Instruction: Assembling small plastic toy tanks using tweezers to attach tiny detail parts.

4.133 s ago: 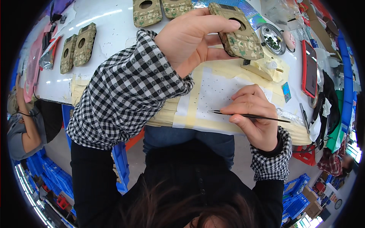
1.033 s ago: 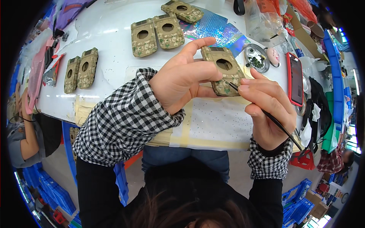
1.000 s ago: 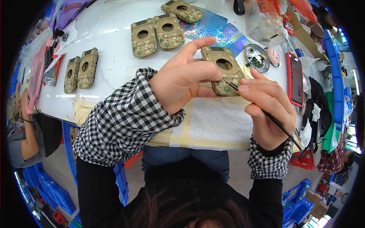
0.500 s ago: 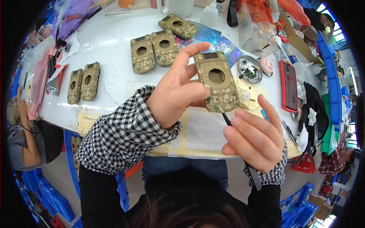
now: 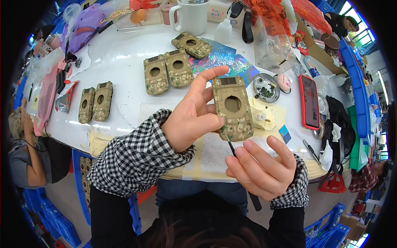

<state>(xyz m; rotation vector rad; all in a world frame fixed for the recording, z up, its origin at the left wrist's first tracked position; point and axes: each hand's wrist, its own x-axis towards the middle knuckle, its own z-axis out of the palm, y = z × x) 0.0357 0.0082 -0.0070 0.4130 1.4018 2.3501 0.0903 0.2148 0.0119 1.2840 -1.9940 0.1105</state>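
My left hand (image 5: 188, 120) grips a camouflage-painted model tank hull (image 5: 237, 122) by its left edge, thumb and fingers around it. A round hole sits in the hull's top, and the index finger stretches past its far end. In my right hand (image 5: 264, 169) is a pair of black tweezers (image 5: 232, 149), pinched between thumb and fingers. Their pale tip touches or nearly touches the hull's near end; I cannot tell which. Just beyond lie several more hulls, such as one at the middle (image 5: 155, 80) and another at the back (image 5: 192, 43); a pair (image 5: 101, 109) stands farther left.
Right of the held hull are a round metal dish (image 5: 278, 94) of small dark green parts, and a red-cased phone (image 5: 309, 101). At the back stand a white mug (image 5: 194, 18) and a squeeze bottle (image 5: 223, 31). Shiny foil sheets (image 5: 215, 56) lie under a hull. Another person's arm (image 5: 35, 165) shows at left.
The held hull and both hands sit a little lower in the picture; my right hand has also shifted left with the tweezers. The view has tilted slightly, so the table things appear lower.
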